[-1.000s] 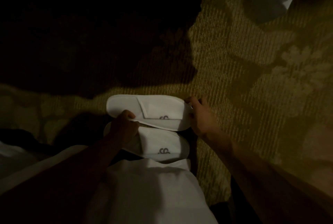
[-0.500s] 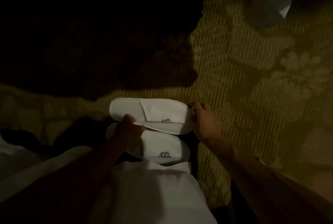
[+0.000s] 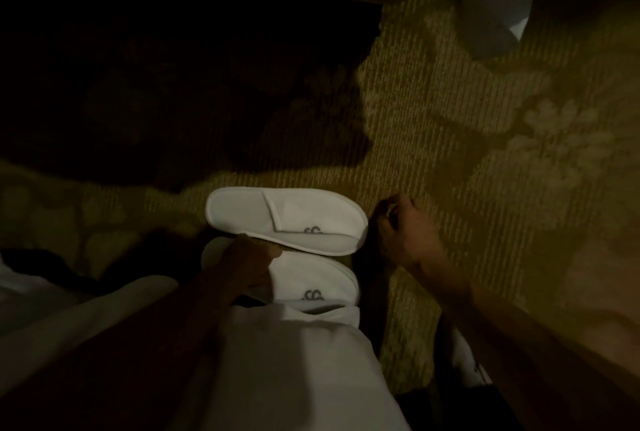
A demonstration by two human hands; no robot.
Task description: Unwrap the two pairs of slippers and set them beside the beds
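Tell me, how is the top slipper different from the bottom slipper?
The top slipper lies in full view on the carpet, while the bottom slipper is partly hidden under the left hand and white clothing. The top one sits farther from the person, the bottom one closer. The right hand is just off the top slipper's toe. Both are white with the same dark logo, toes pointing right.

**Dim room, warm light from the right**

The scene is dark and yellow-tinted. A heavy shadow point(image 3: 173, 84) swallows the upper left of the carpet point(image 3: 485, 222). Only the white slippers point(image 3: 287, 219) stand out brightly. Detail is soft and grainy, and the wide lens bends the edges.
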